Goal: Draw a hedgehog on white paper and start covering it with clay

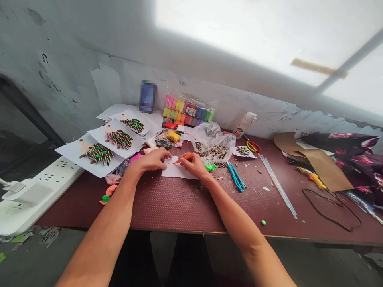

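A white sheet of paper (179,172) lies on the tabletop in front of me, with a thin orange line drawn near its upper left. My right hand (194,164) is closed around an orange marker pen (184,158), whose tip is at the paper by that line. On the paper's left edge rests my left hand (154,158), fingers bent and slightly apart, thumb on the sheet. Beside my right hand, striped sunflower seeds (214,152) spill from a clear plastic bag (209,133). A green clay packet (210,166) is partly behind my right wrist.
Left: paper sheets with seed hedgehogs (119,139) and a white power strip (44,191). Back: colored clay packs (188,111), a phone (147,97) and a white bottle (244,124). Right: a blue utility knife (236,177), scissors (253,145), glue sticks (278,187) and a yellow glue gun (314,179).
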### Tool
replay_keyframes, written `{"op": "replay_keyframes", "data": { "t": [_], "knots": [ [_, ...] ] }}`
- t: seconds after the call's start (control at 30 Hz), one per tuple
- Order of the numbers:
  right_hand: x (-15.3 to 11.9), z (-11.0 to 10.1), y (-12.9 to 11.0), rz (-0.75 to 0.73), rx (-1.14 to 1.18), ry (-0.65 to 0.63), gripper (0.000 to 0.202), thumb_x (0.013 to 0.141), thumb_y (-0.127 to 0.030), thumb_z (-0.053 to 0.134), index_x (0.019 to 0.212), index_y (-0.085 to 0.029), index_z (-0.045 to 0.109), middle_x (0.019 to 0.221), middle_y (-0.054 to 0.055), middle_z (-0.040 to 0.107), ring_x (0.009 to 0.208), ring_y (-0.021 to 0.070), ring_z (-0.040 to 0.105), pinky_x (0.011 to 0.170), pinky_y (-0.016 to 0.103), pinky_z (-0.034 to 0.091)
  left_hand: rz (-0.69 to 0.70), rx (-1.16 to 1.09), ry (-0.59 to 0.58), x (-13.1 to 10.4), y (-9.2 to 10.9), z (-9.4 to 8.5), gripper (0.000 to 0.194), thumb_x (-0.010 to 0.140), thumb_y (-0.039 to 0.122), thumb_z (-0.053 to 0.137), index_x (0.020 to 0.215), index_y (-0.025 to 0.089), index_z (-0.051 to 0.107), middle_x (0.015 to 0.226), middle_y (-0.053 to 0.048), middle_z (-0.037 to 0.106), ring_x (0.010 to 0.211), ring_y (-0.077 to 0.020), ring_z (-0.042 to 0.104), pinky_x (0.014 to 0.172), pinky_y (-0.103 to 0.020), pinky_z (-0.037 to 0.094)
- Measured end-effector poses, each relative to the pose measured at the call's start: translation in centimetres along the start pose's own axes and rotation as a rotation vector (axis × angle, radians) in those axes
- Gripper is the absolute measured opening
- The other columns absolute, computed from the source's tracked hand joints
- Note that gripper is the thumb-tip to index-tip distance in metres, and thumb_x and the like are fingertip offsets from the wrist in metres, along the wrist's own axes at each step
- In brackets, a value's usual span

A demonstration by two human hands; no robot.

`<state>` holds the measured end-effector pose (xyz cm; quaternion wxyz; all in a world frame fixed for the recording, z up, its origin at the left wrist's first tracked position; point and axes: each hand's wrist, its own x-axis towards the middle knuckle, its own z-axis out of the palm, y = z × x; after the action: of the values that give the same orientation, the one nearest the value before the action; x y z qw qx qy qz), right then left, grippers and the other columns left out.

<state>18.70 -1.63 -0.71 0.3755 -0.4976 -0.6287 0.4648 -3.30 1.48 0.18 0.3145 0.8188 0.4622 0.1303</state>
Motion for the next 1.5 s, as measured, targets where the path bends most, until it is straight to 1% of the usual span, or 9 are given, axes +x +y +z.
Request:
{"op": "replay_keyframes", "data": {
  "t": [0.2,0.4,0.57,0.77,1.0,1.23,1.37,1.5],
  "knots": [
    [-0.09,0.14,-0.21,-0.004,0.007,0.011,0.018,0.08,-0.031,0.066,0.077,-0.014,0.072,0.066,0.001,0.066,0.051,0.0092,0.051,0.051,0.022,0.044,-0.011,0.014,-0.007,0.01,-0.01,0.01,0.049,0.062,0.023,0.062,0.111,0.017,0.069,0.112,-0.008,0.066,0.095,-0.0232,0.063,0.084,-0.031,0.053],
    [-0.36,0.0,-0.56,0.022,-0.003,0.026,0.019,0.08,-0.033,0.067,0.077,-0.016,0.072,0.065,0.0,0.065,0.05,0.0084,0.049,0.05,0.021,0.043,-0.025,0.003,-0.015,0.05,-0.03,0.01,0.05,0.062,0.021,0.062,0.112,0.015,0.069,0.114,-0.009,0.066,0.097,-0.0237,0.063,0.086,-0.032,0.052],
    [-0.4,-0.04,-0.72,0.025,-0.015,0.028,0.02,0.08,-0.034,0.066,0.076,-0.016,0.072,0.064,0.0,0.064,0.049,0.0084,0.048,0.047,0.021,0.04,-0.027,0.013,-0.011,-0.05,0.2,-0.08,0.05,0.062,0.02,0.062,0.111,0.017,0.069,0.114,-0.008,0.066,0.097,-0.0234,0.063,0.086,-0.032,0.052],
    [-0.19,0.01,-0.48,0.02,-0.018,0.054,0.02,0.079,-0.034,0.065,0.073,-0.015,0.071,0.063,0.0,0.065,0.048,0.0084,0.049,0.048,0.021,0.041,-0.015,0.025,-0.019,-0.18,0.33,-0.17,0.051,0.062,0.021,0.061,0.112,0.017,0.069,0.114,-0.007,0.067,0.097,-0.0233,0.063,0.086,-0.032,0.052],
    [-0.04,0.02,-0.19,0.022,0.004,0.075,0.019,0.078,-0.034,0.066,0.074,-0.016,0.07,0.062,0.0,0.065,0.049,0.0093,0.05,0.048,0.021,0.041,-0.01,0.019,-0.023,0.1,-0.25,0.05,0.052,0.062,0.023,0.06,0.113,0.017,0.068,0.115,-0.007,0.066,0.097,-0.0234,0.063,0.086,-0.032,0.052],
    [-0.09,-0.01,-0.45,0.027,0.011,0.093,0.017,0.078,-0.031,0.064,0.069,-0.016,0.068,0.059,-0.001,0.062,0.045,0.0077,0.046,0.047,0.021,0.04,-0.006,0.008,-0.016,0.06,-0.17,-0.06,0.05,0.061,0.022,0.062,0.11,0.016,0.069,0.114,-0.008,0.067,0.096,-0.0236,0.064,0.083,-0.032,0.053],
    [-0.06,-0.05,-0.29,0.036,-0.003,0.107,0.018,0.078,-0.031,0.064,0.07,-0.016,0.068,0.06,-0.001,0.062,0.045,0.0079,0.047,0.048,0.021,0.042,-0.006,0.015,-0.018,0.01,-0.12,-0.04,0.052,0.062,0.022,0.061,0.113,0.015,0.068,0.115,-0.009,0.066,0.096,-0.0235,0.063,0.084,-0.032,0.052],
    [0.06,-0.02,0.24,0.014,-0.021,0.115,0.02,0.08,-0.031,0.063,0.071,-0.015,0.07,0.06,-0.001,0.063,0.047,0.0083,0.049,0.049,0.021,0.042,0.001,0.027,-0.016,0.06,-0.24,0.11,0.055,0.062,0.022,0.06,0.117,0.015,0.067,0.114,-0.009,0.066,0.096,-0.0231,0.063,0.083,-0.031,0.052]
  ]
}}
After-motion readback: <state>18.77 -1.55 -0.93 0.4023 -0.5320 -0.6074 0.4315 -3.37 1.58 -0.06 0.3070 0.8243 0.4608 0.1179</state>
